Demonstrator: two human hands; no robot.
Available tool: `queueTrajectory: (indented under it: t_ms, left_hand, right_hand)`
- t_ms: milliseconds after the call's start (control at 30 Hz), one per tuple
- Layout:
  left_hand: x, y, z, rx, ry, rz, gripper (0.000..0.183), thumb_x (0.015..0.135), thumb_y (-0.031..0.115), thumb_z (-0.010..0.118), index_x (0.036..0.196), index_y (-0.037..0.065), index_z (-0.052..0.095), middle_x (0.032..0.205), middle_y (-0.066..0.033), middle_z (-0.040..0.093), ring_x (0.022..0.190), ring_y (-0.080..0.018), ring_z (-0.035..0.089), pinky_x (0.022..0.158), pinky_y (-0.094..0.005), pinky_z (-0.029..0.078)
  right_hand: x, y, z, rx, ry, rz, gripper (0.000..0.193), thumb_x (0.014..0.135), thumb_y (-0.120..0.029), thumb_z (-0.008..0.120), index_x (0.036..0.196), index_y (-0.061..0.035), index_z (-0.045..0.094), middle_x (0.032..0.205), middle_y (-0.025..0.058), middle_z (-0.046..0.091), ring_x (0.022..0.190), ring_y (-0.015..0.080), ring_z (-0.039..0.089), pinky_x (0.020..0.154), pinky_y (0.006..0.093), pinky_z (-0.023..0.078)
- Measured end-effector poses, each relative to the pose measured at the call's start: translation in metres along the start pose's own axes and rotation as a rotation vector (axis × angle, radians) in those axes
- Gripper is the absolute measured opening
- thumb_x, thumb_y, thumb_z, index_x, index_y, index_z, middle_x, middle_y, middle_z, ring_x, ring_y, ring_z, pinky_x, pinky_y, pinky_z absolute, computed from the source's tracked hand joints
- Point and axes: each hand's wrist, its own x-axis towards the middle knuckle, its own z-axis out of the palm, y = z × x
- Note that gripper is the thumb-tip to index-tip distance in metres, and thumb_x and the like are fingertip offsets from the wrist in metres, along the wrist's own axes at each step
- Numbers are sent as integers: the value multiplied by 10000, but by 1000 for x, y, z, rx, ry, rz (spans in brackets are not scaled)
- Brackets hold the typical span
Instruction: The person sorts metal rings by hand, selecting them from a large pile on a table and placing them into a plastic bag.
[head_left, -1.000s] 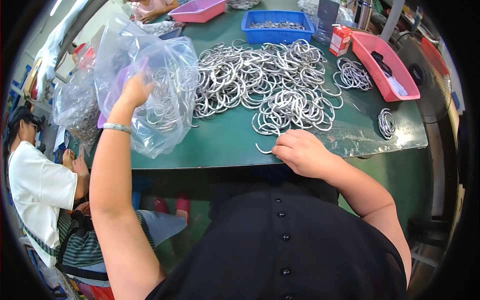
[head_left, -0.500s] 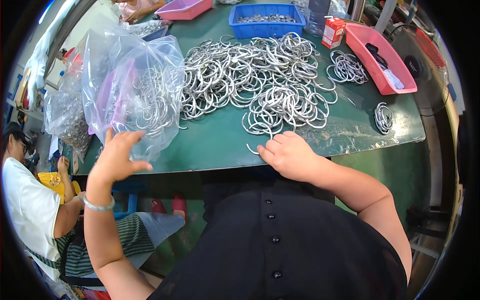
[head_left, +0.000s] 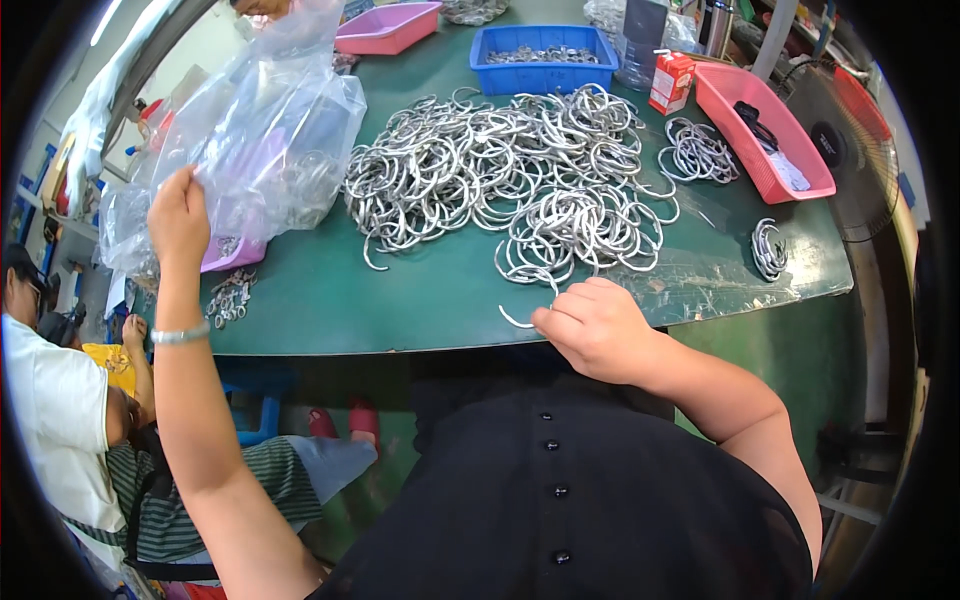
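Observation:
My left hand (head_left: 181, 222) is closed on the edge of a clear plastic bag (head_left: 318, 105), raised at the left of the table. The bag hangs over a purple basket (head_left: 225, 256), hiding most of it. My right hand (head_left: 597, 326) rests at the table's front edge, fingers closed round a silver open ring (head_left: 513, 318); part of its curved end sticks out to the left. Just beyond this hand lies a large tangled pile of silver open rings (head_left: 440, 170), with a nearer heap (head_left: 585, 235) joined to it.
Small metal rings (head_left: 232, 297) lie below the purple basket. A blue tray (head_left: 545, 76) of small parts stands behind the pile. On the right are a red drink carton (head_left: 671, 82), a pink basket (head_left: 740, 150) and two smaller ring bundles. Another person (head_left: 60, 400) sits at the left.
My left hand has taken hold of the bag and raised it up and left, uncovering the small rings near the purple basket. My right hand stays almost in place.

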Motion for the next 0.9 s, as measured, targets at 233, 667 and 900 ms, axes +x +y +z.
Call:
queueTrajectory:
  t_ms: [233, 667, 900]
  left_hand:
    - [-9, 13, 13, 51, -177, 88, 213, 794, 95, 457, 958, 53, 587, 936, -135, 600, 896, -312, 548, 886, -416, 361]
    - [-150, 198, -38, -1184, -586, -295, 389, 715, 100, 669, 1064, -13, 539, 899, -85, 560, 734, -127, 537, 669, -235, 446]
    - [-166, 241, -10, -1947, -641, -576, 277, 864, 96, 518, 1108, -35, 501, 934, -52, 560, 826, -93, 539, 781, -235, 448]
  right_hand:
    - [-4, -1, -1, 12, 85, -41, 191, 648, -97, 575, 835, -59, 573, 631, 19, 458, 584, 177, 486, 542, 294, 368]
    - [11, -12, 16, -109, 336, -174, 241, 606, -135, 543, 819, -27, 580, 641, 0, 444, 551, 140, 442, 505, 271, 327]
    - [13, -15, 19, 37, 376, -108, 220, 635, -69, 586, 850, -22, 574, 659, 26, 501, 551, 166, 484, 498, 293, 361]
